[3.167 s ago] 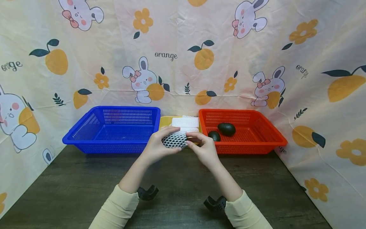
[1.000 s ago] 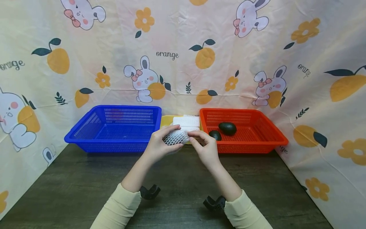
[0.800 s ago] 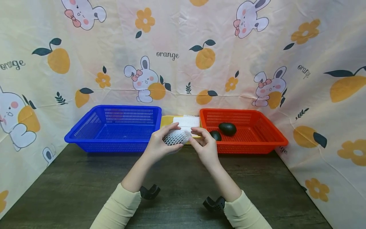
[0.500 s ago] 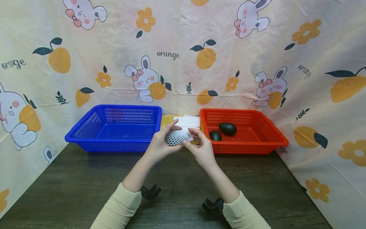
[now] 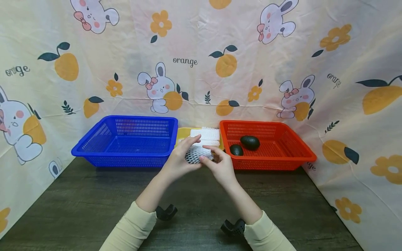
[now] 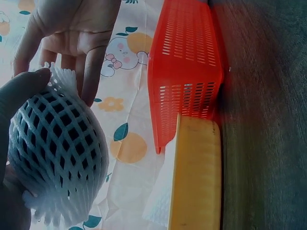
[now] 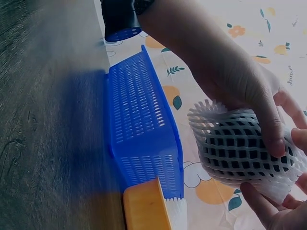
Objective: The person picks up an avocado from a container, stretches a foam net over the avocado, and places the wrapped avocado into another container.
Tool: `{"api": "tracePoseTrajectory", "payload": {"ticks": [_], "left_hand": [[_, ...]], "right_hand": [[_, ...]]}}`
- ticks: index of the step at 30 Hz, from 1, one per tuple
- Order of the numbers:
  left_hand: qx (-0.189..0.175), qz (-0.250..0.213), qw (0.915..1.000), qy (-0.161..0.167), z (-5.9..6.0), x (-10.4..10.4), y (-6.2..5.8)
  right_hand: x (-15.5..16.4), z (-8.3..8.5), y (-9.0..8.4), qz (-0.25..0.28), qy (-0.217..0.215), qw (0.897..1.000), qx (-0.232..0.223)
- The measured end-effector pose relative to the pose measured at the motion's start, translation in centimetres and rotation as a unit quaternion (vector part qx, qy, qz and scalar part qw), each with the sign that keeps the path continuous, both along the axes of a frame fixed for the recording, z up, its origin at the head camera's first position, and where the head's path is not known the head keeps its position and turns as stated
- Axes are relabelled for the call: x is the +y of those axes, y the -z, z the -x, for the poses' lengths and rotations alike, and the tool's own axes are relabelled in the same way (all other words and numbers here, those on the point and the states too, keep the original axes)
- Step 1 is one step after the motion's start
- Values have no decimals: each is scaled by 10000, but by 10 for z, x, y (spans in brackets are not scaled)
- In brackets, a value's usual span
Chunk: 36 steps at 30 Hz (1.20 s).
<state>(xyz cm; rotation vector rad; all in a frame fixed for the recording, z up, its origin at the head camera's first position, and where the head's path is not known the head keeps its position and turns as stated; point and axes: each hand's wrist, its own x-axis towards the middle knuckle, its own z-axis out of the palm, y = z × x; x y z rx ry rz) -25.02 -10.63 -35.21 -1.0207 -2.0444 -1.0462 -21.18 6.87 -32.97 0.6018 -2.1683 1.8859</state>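
A dark avocado in a white foam net [image 5: 195,154] is held above the table's far edge. My left hand [image 5: 180,161] grips it from the left, thumb on top. My right hand [image 5: 220,163] closes thumb and fingers round the net's frilled right end. In the left wrist view the netted avocado [image 6: 55,148] fills the lower left, with the right hand's fingers [image 6: 91,72] on its frill. The right wrist view shows the netted avocado [image 7: 240,148] under the left hand's fingers [image 7: 268,124].
A blue basket [image 5: 125,122] stands at the back left. A red basket [image 5: 276,153] at the back right holds two bare avocados [image 5: 250,142] [image 5: 236,150]. Between them a yellow tray [image 5: 182,134] carries stacked white foam nets [image 5: 207,135]. Printed cloth walls enclose the table.
The stretched net has settled over the avocado, so less dark skin shows. My right hand has moved in onto the net's right end, and both hands have drifted slightly right.
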Motion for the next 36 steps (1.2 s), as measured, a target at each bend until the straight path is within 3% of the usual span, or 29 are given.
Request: {"api": "tracePoseTrajectory", "payload": {"ticks": [14,25,32,36], "left_hand": [[-104,-13,9996,260,-2,-4,-3],[-491,-297,9945,874,-5,-14,-11],[-523,-289,9953,765,-5,-14,-10],[-448,-355,9973,458,-3,-13,-9]], "right_hand": [[5,25,27,646,112,9977,145],[9,27,24,1717,-106,9815,-837],[9,27,25,1902,-125,9781,-837],[9,28,25,2032,-30,9761,-776]]}}
